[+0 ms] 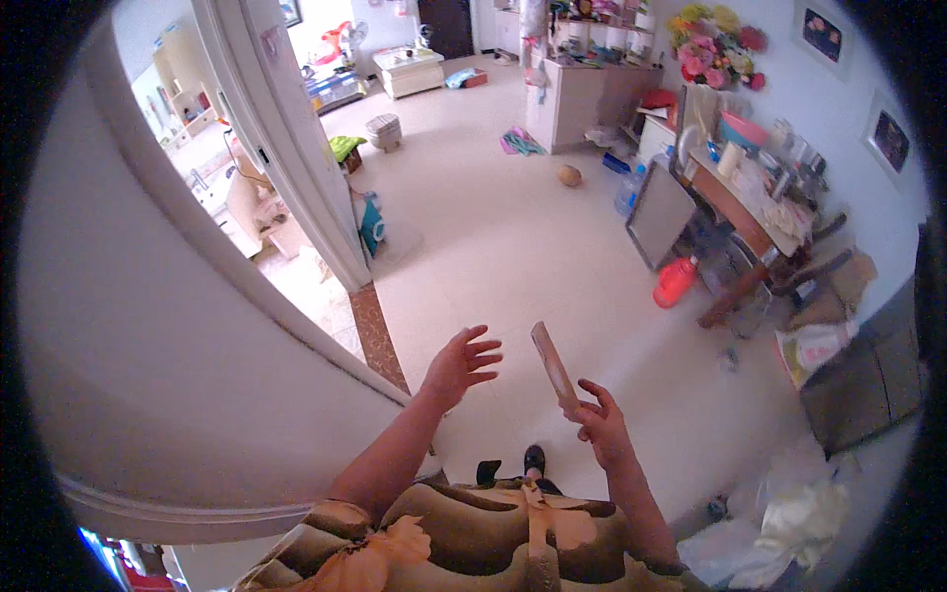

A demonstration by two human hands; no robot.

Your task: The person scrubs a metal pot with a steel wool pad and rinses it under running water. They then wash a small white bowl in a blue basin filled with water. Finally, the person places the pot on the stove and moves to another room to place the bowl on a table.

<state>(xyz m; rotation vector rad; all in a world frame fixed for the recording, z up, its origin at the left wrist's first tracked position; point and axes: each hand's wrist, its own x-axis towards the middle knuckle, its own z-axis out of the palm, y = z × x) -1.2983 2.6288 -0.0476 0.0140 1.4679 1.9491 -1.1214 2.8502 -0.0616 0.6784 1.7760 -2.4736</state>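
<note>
My right hand [601, 429] grips the lower end of a long, flat, pale-brown object [551, 362], perhaps a comb or a phone seen nearly edge-on; which one I cannot tell. It tilts up and to the left, above the pale floor. Held out to its left is my left hand [460, 368], with spread fingers and nothing in them. A gap separates those fingers from the object. Below the hands, a black shoe [534, 459] shows on the floor.
A doorway frame [296, 148] and wall stand close on the left. To the right, a cluttered wooden table [740, 200] has a red jug [675, 283] and a leaning framed panel [661, 214] beside it. A round brown object [569, 175] lies farther ahead. Plastic bags [769, 533] lie at lower right.
</note>
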